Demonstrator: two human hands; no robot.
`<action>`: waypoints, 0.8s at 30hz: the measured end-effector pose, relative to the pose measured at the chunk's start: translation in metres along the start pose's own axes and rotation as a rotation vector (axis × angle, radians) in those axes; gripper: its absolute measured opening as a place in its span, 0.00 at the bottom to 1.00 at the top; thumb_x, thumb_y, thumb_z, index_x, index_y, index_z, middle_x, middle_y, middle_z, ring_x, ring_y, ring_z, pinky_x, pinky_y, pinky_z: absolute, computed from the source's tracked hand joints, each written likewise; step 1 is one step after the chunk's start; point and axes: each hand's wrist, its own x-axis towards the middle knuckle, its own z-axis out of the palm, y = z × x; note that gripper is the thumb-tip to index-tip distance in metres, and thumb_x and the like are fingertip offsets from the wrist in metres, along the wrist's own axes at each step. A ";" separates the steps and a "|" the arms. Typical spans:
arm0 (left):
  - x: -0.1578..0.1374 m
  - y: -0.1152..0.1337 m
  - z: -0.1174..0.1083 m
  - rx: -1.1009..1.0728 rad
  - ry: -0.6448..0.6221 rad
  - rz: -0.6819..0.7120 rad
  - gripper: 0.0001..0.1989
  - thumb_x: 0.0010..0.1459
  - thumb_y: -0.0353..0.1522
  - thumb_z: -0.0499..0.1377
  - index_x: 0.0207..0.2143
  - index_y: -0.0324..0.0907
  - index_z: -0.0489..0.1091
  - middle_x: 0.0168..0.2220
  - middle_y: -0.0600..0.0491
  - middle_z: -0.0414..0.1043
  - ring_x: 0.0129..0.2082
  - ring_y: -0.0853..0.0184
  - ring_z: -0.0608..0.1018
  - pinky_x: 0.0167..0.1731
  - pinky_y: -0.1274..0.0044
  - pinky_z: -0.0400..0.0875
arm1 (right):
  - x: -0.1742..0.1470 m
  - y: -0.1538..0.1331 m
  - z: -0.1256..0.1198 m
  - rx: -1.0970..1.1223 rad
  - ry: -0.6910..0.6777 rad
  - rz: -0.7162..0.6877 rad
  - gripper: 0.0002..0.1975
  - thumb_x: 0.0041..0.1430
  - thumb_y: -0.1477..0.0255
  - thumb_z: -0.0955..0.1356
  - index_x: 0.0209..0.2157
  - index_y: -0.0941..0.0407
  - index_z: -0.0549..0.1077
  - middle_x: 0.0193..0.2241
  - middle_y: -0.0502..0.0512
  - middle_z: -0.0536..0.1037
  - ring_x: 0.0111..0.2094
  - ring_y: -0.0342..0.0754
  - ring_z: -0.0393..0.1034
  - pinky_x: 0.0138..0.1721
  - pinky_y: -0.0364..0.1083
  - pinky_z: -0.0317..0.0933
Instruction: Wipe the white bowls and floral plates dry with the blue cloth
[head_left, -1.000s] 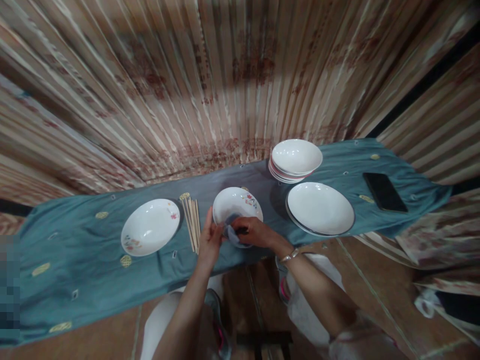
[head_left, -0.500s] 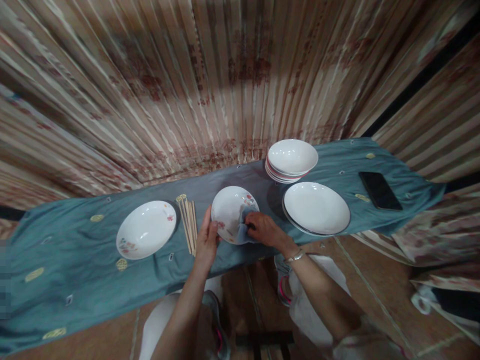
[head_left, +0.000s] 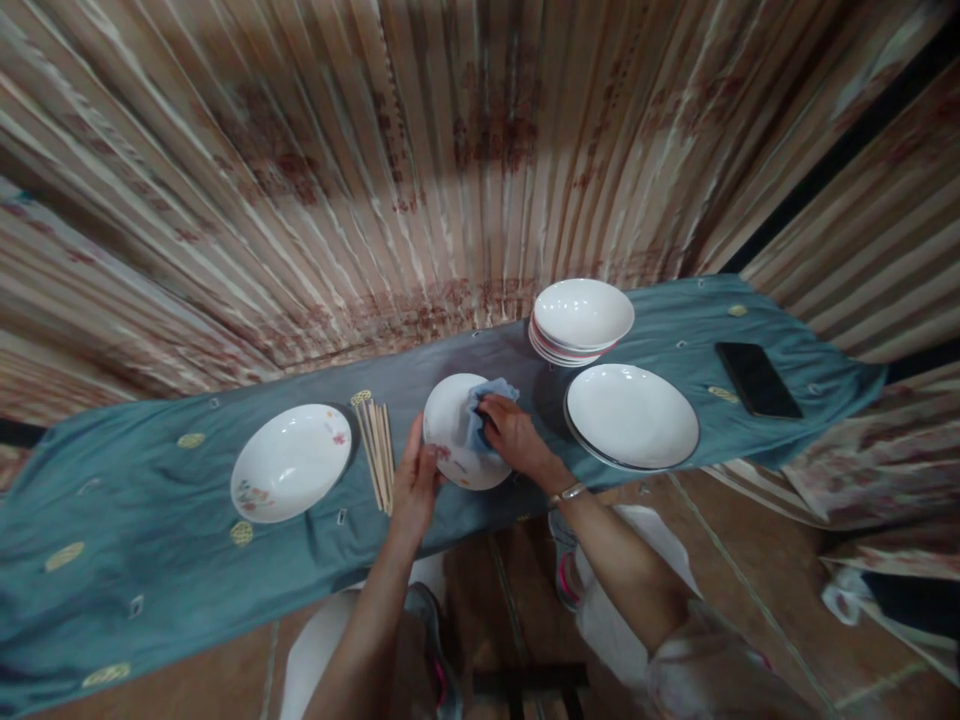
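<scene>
A white plate (head_left: 450, 425) with small flower prints is in front of me at the middle of the cloth-covered table. My left hand (head_left: 417, 478) grips its left rim, thumb on top and fingers at the side or beneath. A crumpled light-blue cloth (head_left: 480, 425) is bunched under my right hand (head_left: 516, 432), which is closed on it and presses it against the plate's upper right part. Left of the plate lie several wooden chopsticks (head_left: 377, 455), side by side. Beyond them sits a flower-printed white dish (head_left: 292, 465).
To the right are a stack of white bowls (head_left: 583, 315) and, nearer me, a stack of white plates (head_left: 634, 415). A black phone (head_left: 757, 380) lies towards the right end of the green tablecloth (head_left: 172, 540). A pleated curtain (head_left: 450, 170) hangs behind the table.
My right hand has slid the cloth from the plate's lower right towards its upper right edge. My left hand keeps hold of the rim, and the other dishes have stayed put.
</scene>
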 end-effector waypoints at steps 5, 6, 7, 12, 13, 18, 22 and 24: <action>-0.001 0.000 0.000 -0.046 -0.022 -0.010 0.44 0.54 0.52 0.59 0.67 0.41 0.54 0.48 0.43 0.74 0.38 0.61 0.77 0.30 0.76 0.75 | 0.001 -0.008 0.009 0.081 0.040 -0.047 0.19 0.58 0.81 0.62 0.50 0.58 0.72 0.55 0.65 0.72 0.57 0.54 0.65 0.61 0.57 0.59; -0.001 0.001 0.000 -0.043 -0.020 -0.011 0.44 0.55 0.52 0.59 0.67 0.41 0.54 0.46 0.43 0.75 0.36 0.62 0.76 0.30 0.76 0.75 | 0.001 -0.010 0.009 0.094 0.038 -0.054 0.19 0.58 0.81 0.62 0.50 0.58 0.73 0.55 0.65 0.72 0.57 0.54 0.65 0.61 0.58 0.59; -0.002 0.001 0.000 -0.035 -0.018 -0.009 0.43 0.55 0.52 0.59 0.67 0.41 0.55 0.44 0.44 0.75 0.35 0.62 0.76 0.29 0.76 0.74 | 0.001 -0.013 0.010 0.106 0.035 -0.062 0.19 0.58 0.81 0.62 0.50 0.59 0.73 0.55 0.65 0.72 0.57 0.54 0.65 0.61 0.58 0.59; -0.001 0.000 0.000 -0.001 0.018 0.009 0.41 0.55 0.51 0.59 0.66 0.42 0.58 0.44 0.46 0.74 0.30 0.66 0.72 0.26 0.77 0.73 | -0.004 -0.031 0.012 0.170 0.001 -0.117 0.18 0.58 0.81 0.62 0.49 0.57 0.74 0.54 0.62 0.73 0.56 0.53 0.65 0.60 0.57 0.60; -0.001 0.000 -0.001 0.008 0.021 0.012 0.41 0.55 0.51 0.59 0.66 0.42 0.57 0.43 0.46 0.74 0.28 0.68 0.71 0.25 0.78 0.72 | -0.006 -0.035 0.012 0.188 -0.010 -0.132 0.18 0.58 0.82 0.63 0.48 0.56 0.74 0.54 0.62 0.73 0.56 0.52 0.66 0.60 0.56 0.60; 0.001 -0.002 -0.002 0.055 0.029 0.008 0.42 0.56 0.51 0.57 0.67 0.40 0.56 0.25 0.55 0.66 0.20 0.71 0.63 0.19 0.80 0.64 | -0.012 -0.049 0.015 0.262 -0.051 -0.205 0.17 0.56 0.83 0.64 0.45 0.56 0.74 0.51 0.60 0.74 0.53 0.50 0.68 0.58 0.52 0.63; 0.001 0.003 -0.001 0.103 0.048 0.006 0.42 0.56 0.52 0.57 0.66 0.39 0.57 0.21 0.57 0.61 0.19 0.71 0.60 0.18 0.79 0.63 | -0.007 -0.052 0.017 0.304 -0.022 -0.217 0.17 0.55 0.84 0.63 0.45 0.58 0.73 0.50 0.61 0.75 0.53 0.50 0.68 0.59 0.51 0.61; 0.000 0.004 -0.001 0.117 0.039 0.016 0.41 0.56 0.52 0.57 0.66 0.39 0.58 0.26 0.53 0.67 0.20 0.71 0.62 0.20 0.79 0.65 | -0.003 -0.052 0.017 0.322 -0.005 -0.219 0.18 0.55 0.85 0.63 0.45 0.58 0.73 0.51 0.61 0.74 0.55 0.50 0.67 0.60 0.51 0.60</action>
